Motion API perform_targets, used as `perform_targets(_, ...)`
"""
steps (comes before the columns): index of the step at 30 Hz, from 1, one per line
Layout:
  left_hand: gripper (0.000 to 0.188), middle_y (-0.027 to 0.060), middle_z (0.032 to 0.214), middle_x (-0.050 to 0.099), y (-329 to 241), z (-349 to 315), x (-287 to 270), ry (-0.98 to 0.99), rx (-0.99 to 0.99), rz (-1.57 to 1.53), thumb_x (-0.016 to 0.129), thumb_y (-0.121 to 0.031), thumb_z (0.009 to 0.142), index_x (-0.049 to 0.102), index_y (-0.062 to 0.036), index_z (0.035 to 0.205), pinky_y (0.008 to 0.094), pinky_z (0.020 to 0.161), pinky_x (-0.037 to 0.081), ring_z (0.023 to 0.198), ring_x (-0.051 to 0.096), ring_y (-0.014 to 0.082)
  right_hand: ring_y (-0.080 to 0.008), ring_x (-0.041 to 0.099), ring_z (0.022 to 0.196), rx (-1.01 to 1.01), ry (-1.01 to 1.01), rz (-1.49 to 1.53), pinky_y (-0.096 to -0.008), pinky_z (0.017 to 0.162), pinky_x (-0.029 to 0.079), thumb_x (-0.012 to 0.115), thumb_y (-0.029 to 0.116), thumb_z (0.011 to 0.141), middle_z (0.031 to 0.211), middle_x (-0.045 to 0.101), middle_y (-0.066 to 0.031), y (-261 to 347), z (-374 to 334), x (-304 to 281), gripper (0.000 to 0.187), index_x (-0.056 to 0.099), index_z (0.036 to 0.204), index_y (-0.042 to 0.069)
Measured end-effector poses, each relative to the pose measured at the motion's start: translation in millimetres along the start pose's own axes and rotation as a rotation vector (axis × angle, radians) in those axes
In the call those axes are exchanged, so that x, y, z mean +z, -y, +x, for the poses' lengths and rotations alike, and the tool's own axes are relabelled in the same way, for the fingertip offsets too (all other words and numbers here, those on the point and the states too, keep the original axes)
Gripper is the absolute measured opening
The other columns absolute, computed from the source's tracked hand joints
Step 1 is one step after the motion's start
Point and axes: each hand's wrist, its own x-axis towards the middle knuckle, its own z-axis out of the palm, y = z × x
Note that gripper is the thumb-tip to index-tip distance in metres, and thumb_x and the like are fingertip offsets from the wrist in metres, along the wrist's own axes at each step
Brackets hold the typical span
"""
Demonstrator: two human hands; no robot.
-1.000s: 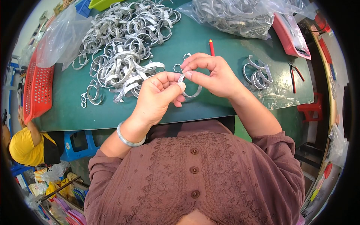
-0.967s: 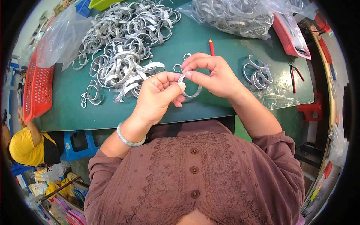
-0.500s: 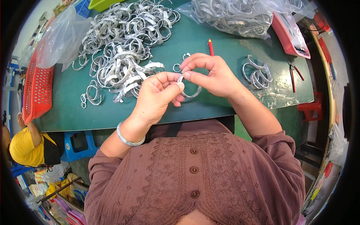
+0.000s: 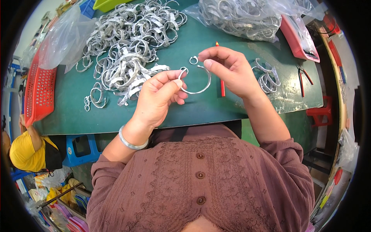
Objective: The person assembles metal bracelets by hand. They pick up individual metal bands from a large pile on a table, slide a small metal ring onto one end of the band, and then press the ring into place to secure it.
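Observation:
My left hand (image 4: 164,87) pinches a thin silver-grey open bangle (image 4: 209,83) between thumb and fingers. The bangle's gap faces up, and its free end points toward my right hand (image 4: 228,69). My right hand is open, thumb and index finger apart, close to that free end; I see no firm hold on it. A small ring (image 4: 184,68) shows right at my left fingertips; whether it lies on the table behind them I cannot tell. Another small ring (image 4: 193,60) lies just beyond my right fingertips. Beneath my right hand lies a red pencil (image 4: 222,89).
A large heap of silver-grey bangles (image 4: 127,58) covers the table's left. Bagged bangles (image 4: 239,19) lie at the back. On the right are a few bangles (image 4: 268,79), red-handled pliers (image 4: 301,79) and a pink basket (image 4: 297,38). A red basket (image 4: 40,92) stands left, near a person in yellow (image 4: 27,152).
My right hand has let go of the bangle and moved slightly right and away, its fingers parting. The bangle stays in my left hand, turned so more of its curve shows.

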Motion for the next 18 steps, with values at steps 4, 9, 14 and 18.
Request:
perform_targets(4, 0.022, 0.0022, 0.08, 0.057, -5.8, 0.3, -1.0, 0.012, 0.032, -0.029, 0.048, -0.009, 0.085, 0.055, -0.0003, 0.103, 0.0203, 0.056, 0.044, 0.063, 0.054, 0.0087, -0.0057, 0.053, 0.067, 0.129, 0.048, 0.151, -0.0187, 0.06, 0.042, 0.058, 0.014, 0.081, 0.077, 0.06, -0.0017, 8.8, -6.2, -5.4, 0.024, 0.056, 0.099, -0.002)
perform_targets(9, 0.021, 0.0036, 0.08, 0.058, -8.0, 1.5, -4.5, 0.036, 0.023, -0.088, 0.05, -0.007, 0.083, 0.056, -0.0001, 0.102, 0.0205, 0.056, 0.046, 0.064, 0.056, 0.0097, -0.0061, 0.054, 0.062, 0.178, 0.118, 0.297, -0.0186, 0.056, 0.042, 0.059, 0.012, 0.081, 0.077, 0.061, -0.0024, 13.4, -10.6, -2.3, 0.024, 0.055, 0.101, 0.0)
perform_targets(14, 0.023, 0.0026, 0.081, 0.058, -7.2, -0.2, -4.4, 0.018, 0.032, -0.028, 0.048, -0.011, 0.085, 0.056, -0.001, 0.104, 0.0205, 0.056, 0.044, 0.063, 0.054, 0.0092, -0.0061, 0.054, 0.062, 0.172, 0.106, 0.288, -0.018, 0.056, 0.042, 0.059, 0.011, 0.08, 0.076, 0.06, -0.0023, 17.6, -13.3, 0.9, 0.024, 0.054, 0.101, 0.001)
perform_targets(18, 0.023, 0.003, 0.079, 0.059, -7.4, -0.3, -5.0, 0.027, 0.05, -0.022, 0.047, -0.012, 0.086, 0.057, -0.001, 0.104, 0.0204, 0.054, 0.045, 0.062, 0.055, 0.0091, -0.0054, 0.054, 0.064, 0.134, 0.1, 0.278, -0.0177, 0.057, 0.043, 0.059, 0.008, 0.08, 0.076, 0.06, -0.002, 18.9, -16.7, 3.2, 0.023, 0.054, 0.101, 0.0)
